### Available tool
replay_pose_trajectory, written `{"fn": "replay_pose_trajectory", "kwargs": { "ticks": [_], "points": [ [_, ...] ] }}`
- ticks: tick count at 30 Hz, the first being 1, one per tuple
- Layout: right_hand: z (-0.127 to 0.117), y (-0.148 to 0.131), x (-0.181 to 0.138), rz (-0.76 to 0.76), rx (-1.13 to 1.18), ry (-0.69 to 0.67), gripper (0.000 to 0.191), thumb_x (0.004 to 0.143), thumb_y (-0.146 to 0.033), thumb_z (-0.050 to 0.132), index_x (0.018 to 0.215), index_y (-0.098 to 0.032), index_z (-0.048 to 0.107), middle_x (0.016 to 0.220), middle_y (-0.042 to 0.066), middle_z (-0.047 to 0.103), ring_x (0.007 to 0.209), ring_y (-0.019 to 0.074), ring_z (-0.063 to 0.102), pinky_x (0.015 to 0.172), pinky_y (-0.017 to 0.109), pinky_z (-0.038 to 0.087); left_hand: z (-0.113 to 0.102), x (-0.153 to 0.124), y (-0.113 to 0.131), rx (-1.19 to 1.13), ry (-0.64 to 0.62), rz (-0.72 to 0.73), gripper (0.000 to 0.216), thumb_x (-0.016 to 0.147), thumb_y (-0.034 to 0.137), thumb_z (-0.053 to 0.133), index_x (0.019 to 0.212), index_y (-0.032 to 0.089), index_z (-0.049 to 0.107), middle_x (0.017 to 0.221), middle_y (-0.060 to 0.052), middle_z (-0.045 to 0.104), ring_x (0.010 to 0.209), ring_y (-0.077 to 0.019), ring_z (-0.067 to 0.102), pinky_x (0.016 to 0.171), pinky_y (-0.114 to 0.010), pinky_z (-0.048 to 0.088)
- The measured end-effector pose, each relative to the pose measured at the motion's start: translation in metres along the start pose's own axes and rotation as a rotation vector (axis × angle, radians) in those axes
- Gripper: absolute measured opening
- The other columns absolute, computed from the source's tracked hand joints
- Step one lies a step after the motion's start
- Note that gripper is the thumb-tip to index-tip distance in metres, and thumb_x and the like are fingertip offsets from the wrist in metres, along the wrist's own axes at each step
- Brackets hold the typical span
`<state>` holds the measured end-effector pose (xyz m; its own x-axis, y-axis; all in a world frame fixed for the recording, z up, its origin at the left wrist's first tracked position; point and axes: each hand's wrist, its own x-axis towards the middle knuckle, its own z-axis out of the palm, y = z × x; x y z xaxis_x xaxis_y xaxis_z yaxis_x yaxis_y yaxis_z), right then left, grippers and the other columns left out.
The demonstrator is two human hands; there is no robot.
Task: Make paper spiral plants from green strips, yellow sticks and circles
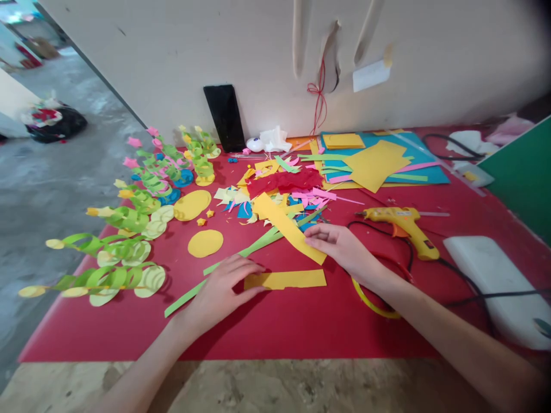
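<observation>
My right hand is closed on the near end of a yellow paper strip, pinching it between thumb and fingers. The strip slants up to the left, its far end over a heap of paper scraps. My left hand rests low over the table with thumb and fingers apart, around the left end of a second yellow paper strip lying flat. Under the left hand run narrow green paper strips. A yellow paper circle and a larger yellow oval lie beyond that hand.
Curly green paper plants with star and round tips line the left edge. A yellow glue gun, tape roll and white power bank-like block sit right. Behind are scraps, coloured sheets and a phone.
</observation>
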<state>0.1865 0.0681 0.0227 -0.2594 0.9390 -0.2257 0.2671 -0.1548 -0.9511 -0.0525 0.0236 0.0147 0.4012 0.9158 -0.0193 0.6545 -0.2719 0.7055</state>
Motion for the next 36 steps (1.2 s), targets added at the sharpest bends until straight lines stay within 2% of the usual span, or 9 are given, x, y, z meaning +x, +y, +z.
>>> {"fn": "replay_pose_trajectory", "kwargs": {
  "ticks": [6, 10, 12, 17, 21, 24, 26, 30, 36],
  "points": [
    [0.001, -0.009, -0.007, 0.032, 0.112, -0.080, 0.015, 0.073, -0.029, 0.057, 0.081, -0.016, 0.058, 0.078, 0.000, 0.061, 0.072, 0.0100, 0.057, 0.068, 0.023, 0.044, -0.005, 0.002, 0.002, -0.017, 0.103, -0.021, 0.021, 0.082, 0.027, 0.048, 0.095, 0.020, 0.062, 0.098, -0.007, 0.062, 0.093, -0.0203, 0.054, 0.087, -0.035, 0.041],
    [0.005, -0.018, -0.016, 0.027, 0.147, -0.132, 0.013, 0.074, -0.028, 0.057, 0.080, -0.016, 0.057, 0.075, 0.000, 0.060, 0.067, 0.0090, 0.056, 0.060, 0.020, 0.042, -0.020, 0.011, 0.024, -0.120, 0.210, -0.093, 0.033, 0.089, 0.031, 0.032, 0.112, 0.018, 0.053, 0.101, -0.006, 0.065, 0.096, -0.0185, 0.058, 0.082, -0.028, 0.046],
    [0.008, -0.022, -0.020, 0.021, 0.152, -0.138, 0.011, 0.074, -0.027, 0.056, 0.079, -0.017, 0.057, 0.076, 0.000, 0.060, 0.066, 0.0086, 0.056, 0.058, 0.019, 0.042, -0.027, 0.020, 0.037, -0.291, 0.260, -0.172, 0.033, 0.086, 0.036, 0.039, 0.106, 0.016, 0.057, 0.097, -0.006, 0.067, 0.092, -0.0192, 0.060, 0.079, -0.027, 0.047],
    [0.013, -0.034, -0.028, 0.005, 0.124, -0.164, 0.013, 0.073, -0.028, 0.058, 0.080, -0.016, 0.058, 0.071, -0.001, 0.059, 0.059, 0.0082, 0.054, 0.052, 0.018, 0.042, -0.037, 0.045, 0.056, -0.302, 0.244, -0.188, 0.025, 0.076, 0.037, 0.055, 0.075, 0.015, 0.066, 0.072, -0.001, 0.068, 0.069, -0.0152, 0.062, 0.062, -0.021, 0.048],
    [0.007, -0.056, -0.028, -0.134, 0.043, -0.031, 0.016, 0.077, -0.029, 0.055, 0.089, -0.019, 0.058, 0.090, 0.001, 0.061, 0.079, 0.0103, 0.057, 0.066, 0.019, 0.046, -0.038, 0.054, 0.065, -0.327, 0.072, -0.151, 0.028, 0.074, 0.036, 0.057, 0.056, 0.015, 0.063, 0.053, 0.002, 0.063, 0.052, -0.0104, 0.059, 0.052, -0.017, 0.046],
    [0.002, -0.073, -0.023, -0.284, -0.048, 0.053, 0.013, 0.077, -0.030, 0.056, 0.084, -0.019, 0.059, 0.084, 0.000, 0.062, 0.078, 0.0116, 0.057, 0.066, 0.021, 0.046, -0.038, 0.054, 0.072, -0.318, -0.042, -0.124, 0.030, 0.072, 0.038, 0.059, 0.052, 0.015, 0.062, 0.048, 0.003, 0.060, 0.046, -0.0095, 0.057, 0.045, -0.016, 0.044],
    [0.002, -0.080, -0.020, -0.326, -0.073, 0.059, 0.009, 0.076, -0.027, 0.057, 0.076, -0.019, 0.059, 0.075, -0.001, 0.061, 0.071, 0.0114, 0.057, 0.062, 0.022, 0.046, -0.040, 0.052, 0.077, -0.294, -0.022, -0.080, 0.026, 0.072, 0.038, 0.059, 0.062, 0.016, 0.065, 0.056, 0.002, 0.063, 0.051, -0.0107, 0.059, 0.046, -0.017, 0.046],
    [0.000, -0.084, -0.018, -0.352, -0.061, 0.056, 0.008, 0.076, -0.026, 0.058, 0.073, -0.019, 0.060, 0.070, -0.002, 0.060, 0.067, 0.0106, 0.056, 0.056, 0.020, 0.043, -0.051, 0.052, 0.081, -0.302, 0.212, 0.076, 0.020, 0.077, 0.034, 0.056, 0.091, 0.025, 0.067, 0.086, 0.003, 0.068, 0.074, -0.0124, 0.063, 0.062, -0.018, 0.050],
    [0.001, -0.084, -0.024, -0.330, -0.098, 0.048, 0.008, 0.073, -0.026, 0.061, 0.070, -0.019, 0.059, 0.068, -0.002, 0.061, 0.064, 0.0099, 0.056, 0.053, 0.018, 0.043, -0.059, 0.054, 0.077, -0.364, 0.183, 0.145, 0.013, 0.075, 0.030, 0.059, 0.080, 0.027, 0.071, 0.083, 0.003, 0.069, 0.078, -0.0143, 0.064, 0.067, -0.021, 0.052]
  ]
}}
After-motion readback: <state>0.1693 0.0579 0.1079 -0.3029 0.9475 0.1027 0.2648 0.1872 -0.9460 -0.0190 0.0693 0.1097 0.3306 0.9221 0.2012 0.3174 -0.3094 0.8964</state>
